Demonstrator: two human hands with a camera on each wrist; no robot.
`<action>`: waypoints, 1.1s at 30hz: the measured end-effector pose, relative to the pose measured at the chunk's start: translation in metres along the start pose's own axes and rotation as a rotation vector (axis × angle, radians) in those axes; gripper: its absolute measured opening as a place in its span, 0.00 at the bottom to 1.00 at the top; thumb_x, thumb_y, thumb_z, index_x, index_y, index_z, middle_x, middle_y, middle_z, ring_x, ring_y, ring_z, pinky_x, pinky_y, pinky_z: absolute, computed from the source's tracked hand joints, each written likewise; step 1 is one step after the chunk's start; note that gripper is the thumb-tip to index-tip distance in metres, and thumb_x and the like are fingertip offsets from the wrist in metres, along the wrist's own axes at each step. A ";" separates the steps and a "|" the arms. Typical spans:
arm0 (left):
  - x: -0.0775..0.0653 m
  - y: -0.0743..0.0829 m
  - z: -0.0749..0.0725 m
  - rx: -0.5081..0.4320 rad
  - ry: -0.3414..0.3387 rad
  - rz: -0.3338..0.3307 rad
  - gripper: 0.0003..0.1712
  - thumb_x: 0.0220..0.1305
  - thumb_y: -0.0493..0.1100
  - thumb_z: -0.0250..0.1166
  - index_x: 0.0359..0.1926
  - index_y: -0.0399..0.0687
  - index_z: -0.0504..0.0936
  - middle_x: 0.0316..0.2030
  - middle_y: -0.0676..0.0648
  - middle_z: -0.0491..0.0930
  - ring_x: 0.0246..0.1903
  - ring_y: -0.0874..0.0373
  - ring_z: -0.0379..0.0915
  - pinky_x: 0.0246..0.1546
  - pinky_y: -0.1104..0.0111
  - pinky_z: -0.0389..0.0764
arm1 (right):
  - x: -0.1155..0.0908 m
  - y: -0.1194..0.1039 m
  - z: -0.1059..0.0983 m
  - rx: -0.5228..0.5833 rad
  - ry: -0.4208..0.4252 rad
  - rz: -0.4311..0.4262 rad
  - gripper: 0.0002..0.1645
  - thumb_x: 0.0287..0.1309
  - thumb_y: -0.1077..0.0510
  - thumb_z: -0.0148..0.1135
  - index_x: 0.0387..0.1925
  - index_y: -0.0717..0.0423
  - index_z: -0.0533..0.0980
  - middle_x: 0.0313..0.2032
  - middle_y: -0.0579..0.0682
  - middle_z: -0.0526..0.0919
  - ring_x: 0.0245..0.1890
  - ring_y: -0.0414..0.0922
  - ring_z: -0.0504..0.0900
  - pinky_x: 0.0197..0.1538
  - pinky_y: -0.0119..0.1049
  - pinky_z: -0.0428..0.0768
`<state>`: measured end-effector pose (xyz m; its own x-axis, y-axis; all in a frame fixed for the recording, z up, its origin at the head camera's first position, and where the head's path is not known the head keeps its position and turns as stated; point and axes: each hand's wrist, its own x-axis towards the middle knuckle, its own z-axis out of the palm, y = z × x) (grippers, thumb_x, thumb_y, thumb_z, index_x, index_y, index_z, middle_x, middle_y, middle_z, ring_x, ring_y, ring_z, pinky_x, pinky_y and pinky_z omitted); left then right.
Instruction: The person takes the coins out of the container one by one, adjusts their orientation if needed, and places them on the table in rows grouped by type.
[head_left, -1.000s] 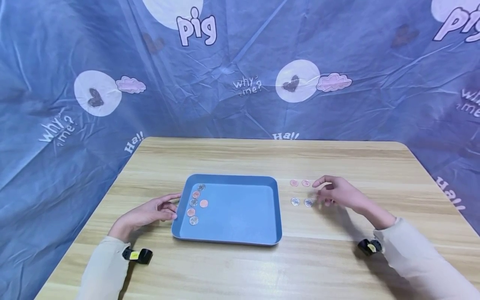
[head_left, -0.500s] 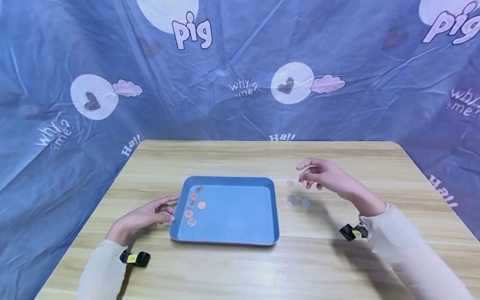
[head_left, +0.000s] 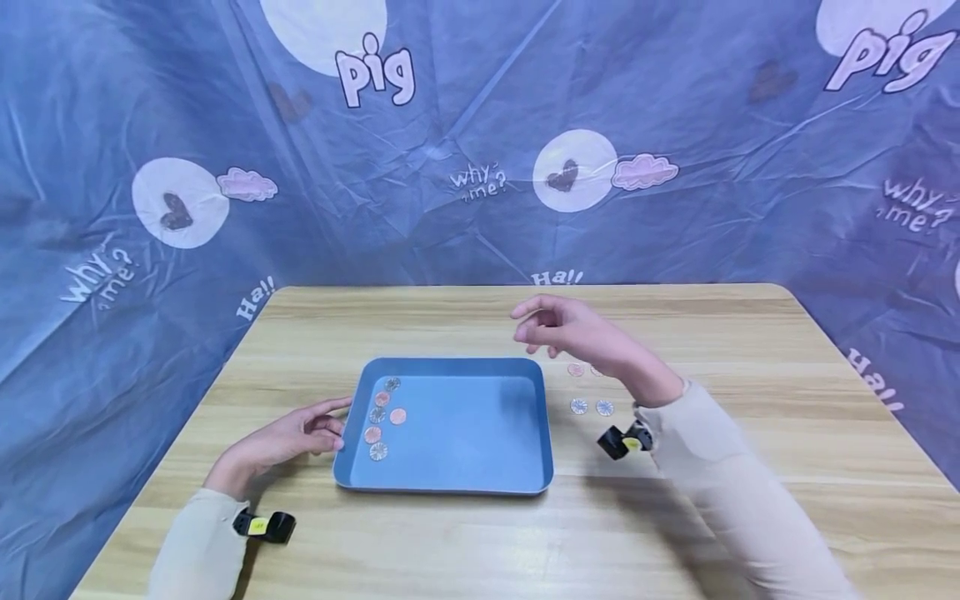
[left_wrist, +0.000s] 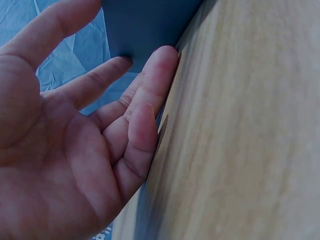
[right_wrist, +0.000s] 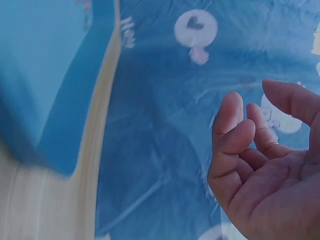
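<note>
A blue rectangular tray lies on the table, with several silver and copper coins along its left side, among them a silver coin and a copper coin. My left hand touches the tray's left wall with thumb and index finger; the remaining fingers bend loosely by the tabletop in the left wrist view. Raised near the tray's far right corner is my right hand, fingers loosely bent. In the right wrist view its thumb and fingertips are apart, with nothing visible between them.
Right of the tray, on the wooden table, lie two silver coins, one a silver coin, and behind them copper coins, one a copper coin, partly overlapped by the right forearm. A blue printed cloth hangs behind the table.
My right hand has risen from beside the right-hand coins and moved left to the tray's far right corner. The left hand keeps its place at the tray; the coins lie as before.
</note>
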<state>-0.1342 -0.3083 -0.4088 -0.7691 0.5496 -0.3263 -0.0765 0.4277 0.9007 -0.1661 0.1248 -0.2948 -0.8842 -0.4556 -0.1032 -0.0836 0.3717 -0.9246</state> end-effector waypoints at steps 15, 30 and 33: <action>-0.002 -0.005 -0.002 0.005 -0.010 -0.003 0.46 0.65 0.40 0.62 0.74 0.31 0.44 0.48 0.39 0.72 0.44 0.64 0.74 0.43 0.73 0.79 | 0.056 -0.014 0.072 0.138 -0.141 -0.026 0.19 0.64 0.60 0.59 0.56 0.57 0.73 0.37 0.50 0.82 0.33 0.42 0.80 0.31 0.30 0.75; 0.001 -0.001 -0.003 -0.025 -0.016 -0.014 0.47 0.65 0.39 0.62 0.73 0.29 0.43 0.47 0.42 0.72 0.44 0.64 0.74 0.46 0.75 0.79 | 0.089 0.007 0.120 0.177 -0.204 0.035 0.22 0.63 0.58 0.60 0.57 0.61 0.72 0.33 0.46 0.80 0.48 0.63 0.79 0.33 0.32 0.73; 0.001 0.000 -0.003 -0.027 -0.018 -0.014 0.47 0.65 0.39 0.62 0.73 0.29 0.43 0.47 0.41 0.72 0.44 0.64 0.74 0.47 0.75 0.79 | 0.092 0.011 0.126 0.192 -0.211 0.049 0.23 0.63 0.59 0.59 0.58 0.62 0.71 0.36 0.51 0.82 0.48 0.63 0.79 0.34 0.33 0.72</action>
<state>-0.1370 -0.3100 -0.4084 -0.7564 0.5567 -0.3435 -0.1043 0.4157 0.9035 -0.1908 -0.0148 -0.3608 -0.7680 -0.6069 -0.2048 0.0627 0.2469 -0.9670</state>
